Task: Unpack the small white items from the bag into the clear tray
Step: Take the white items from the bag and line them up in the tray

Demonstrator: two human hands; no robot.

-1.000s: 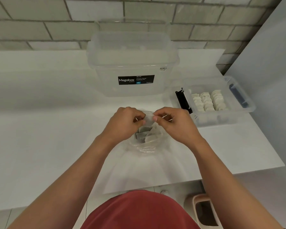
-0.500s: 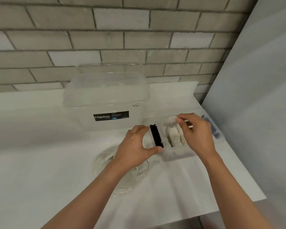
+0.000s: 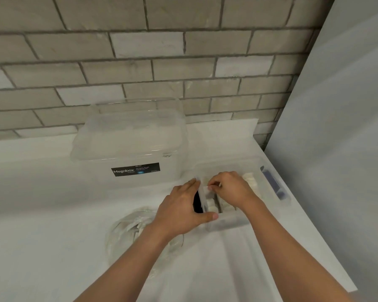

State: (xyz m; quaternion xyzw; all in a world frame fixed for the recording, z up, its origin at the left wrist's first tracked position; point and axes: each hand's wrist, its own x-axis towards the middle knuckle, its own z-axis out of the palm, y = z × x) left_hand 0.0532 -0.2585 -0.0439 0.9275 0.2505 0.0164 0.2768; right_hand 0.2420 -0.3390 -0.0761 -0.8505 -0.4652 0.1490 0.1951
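Lowered from above the rim, right hand [image 3: 229, 188] now pinches a small white item [image 3: 208, 190] inside the clear tray [image 3: 227, 223]; left hand [image 3: 181, 211] grips the tray's left end, bag [image 3: 131, 227] just beside.

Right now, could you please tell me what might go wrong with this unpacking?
1. The right hand pinches a small white item into a row; forcing it could topple its neighbours.
2. The clear plastic tray sits near the white table's right edge; the gripping left hand might shove it over.
3. The crumpled clear bag lies under the left forearm; withdrawing could drag it.
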